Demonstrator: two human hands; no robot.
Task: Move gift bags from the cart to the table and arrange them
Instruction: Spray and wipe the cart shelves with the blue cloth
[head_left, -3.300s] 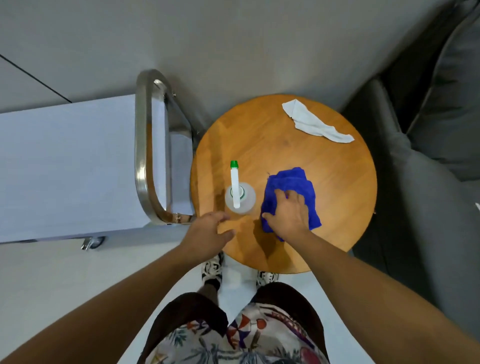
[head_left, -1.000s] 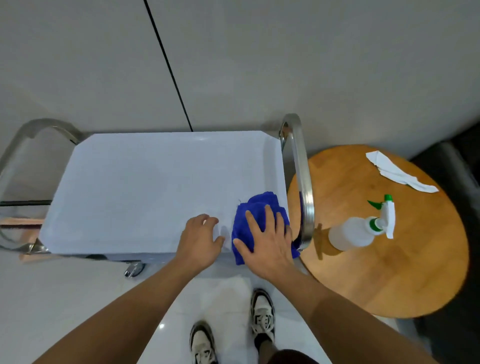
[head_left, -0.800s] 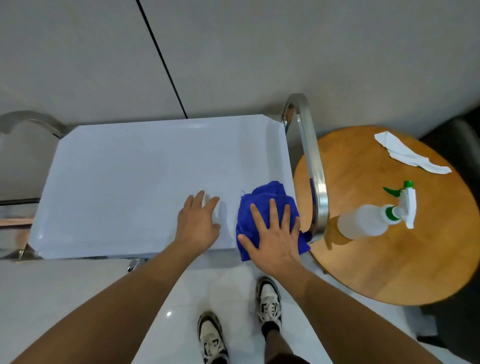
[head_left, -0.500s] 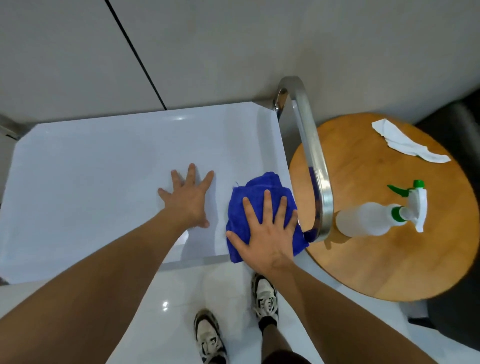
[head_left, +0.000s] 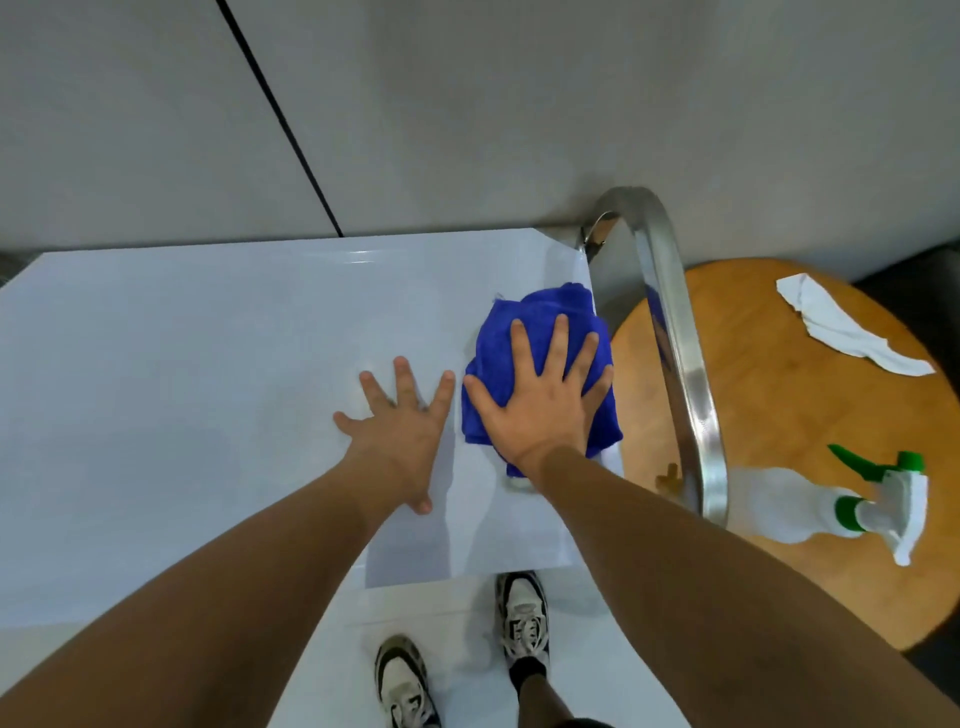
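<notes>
Two sneakers (head_left: 462, 654) on the pale floor, left hand (head_left: 400, 436) flat with fingers spread on the white cart (head_left: 182, 389), right hand (head_left: 540, 400) flat, fingers straight, pressing a blue cloth (head_left: 519, 322) near the cart's steel handle (head_left: 680, 364), spray bottle (head_left: 831, 504) and white rag (head_left: 841, 327) on the round wooden table (head_left: 779, 415) beyond, no gift bags in sight.

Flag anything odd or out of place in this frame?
No gift bags show on the cart or the round table. Both hands lie flat on the cart top, the right hand pressing a blue cloth. A spray bottle and a crumpled white wipe sit on the table.
</notes>
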